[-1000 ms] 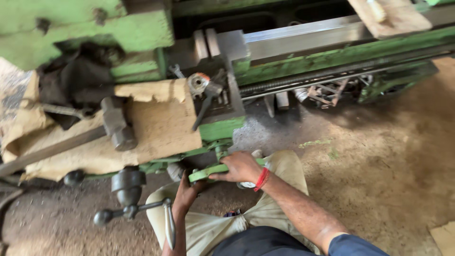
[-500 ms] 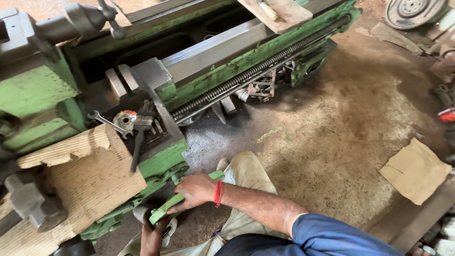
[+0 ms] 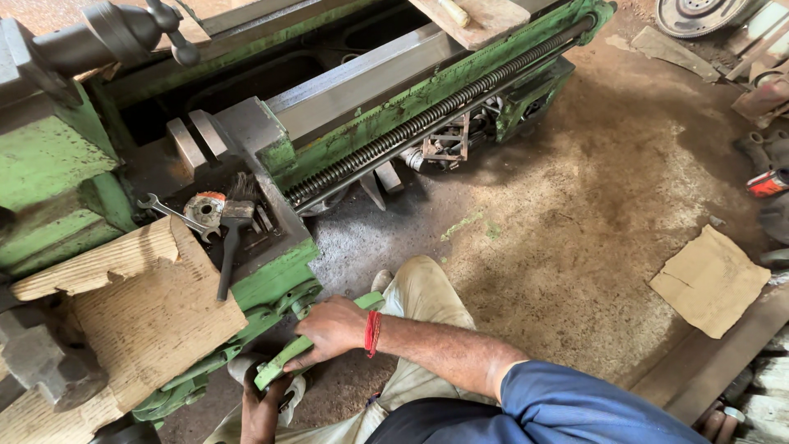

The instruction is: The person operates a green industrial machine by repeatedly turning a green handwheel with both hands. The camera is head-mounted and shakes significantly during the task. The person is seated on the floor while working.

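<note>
Green metal bar (image 3: 316,339) is being gripped at near edge of lathe (image 3: 271,284): right hand (image 3: 333,329) clamped mid-length, left hand (image 3: 261,411) closed under lower end. Prob. stiff, heavy; best held w/ both hands.

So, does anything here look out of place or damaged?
Yes. Torn cardboard is draped over the lathe, a wrench and brush lie loose on the carriage, and another cardboard scrap lies on the dirty floor.
</note>
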